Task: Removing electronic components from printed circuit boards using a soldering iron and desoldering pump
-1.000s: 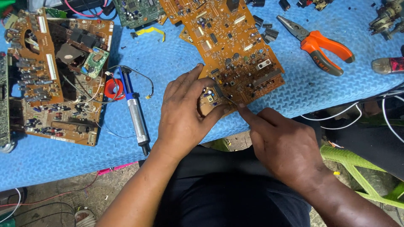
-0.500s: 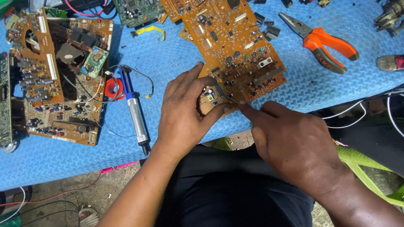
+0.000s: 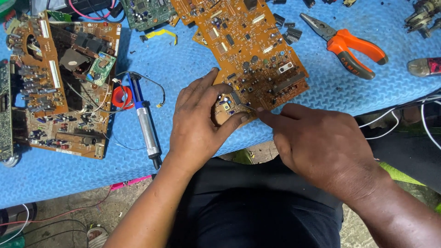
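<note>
Blue foam mat [image 3: 321, 92] covers the bench under everything. On it, far out past the left fingertips, a big brown chassis circuit board [image 3: 59, 87] with dark components and loose wires.

Orange-brown circuit board [image 3: 248, 50] lies flat, running up and away from both sets of fingers; its near corner sits under them. Left hand [image 3: 197, 124] rests palm-down on that corner, fingers spread and slightly curled, thumb tucked under the board edge so the corner is pinched between thumb and fingers. Right hand [image 3: 321, 147] comes in from the opposite side, loosely fisted, forefinger and thumb pressed together at the board's near edge, just touching the left thumb tip. Whether they nip a small part or tool there, cannot tell; too small.

Orange-handled pliers [image 3: 349, 41] lie well beyond the right knuckles, jaws shut. Blue-and-silver desoldering pump [image 3: 144, 121] lies just outside the left wrist, near but apart. Small red solder spool [image 3: 121, 97] beside the pump's top.
</note>
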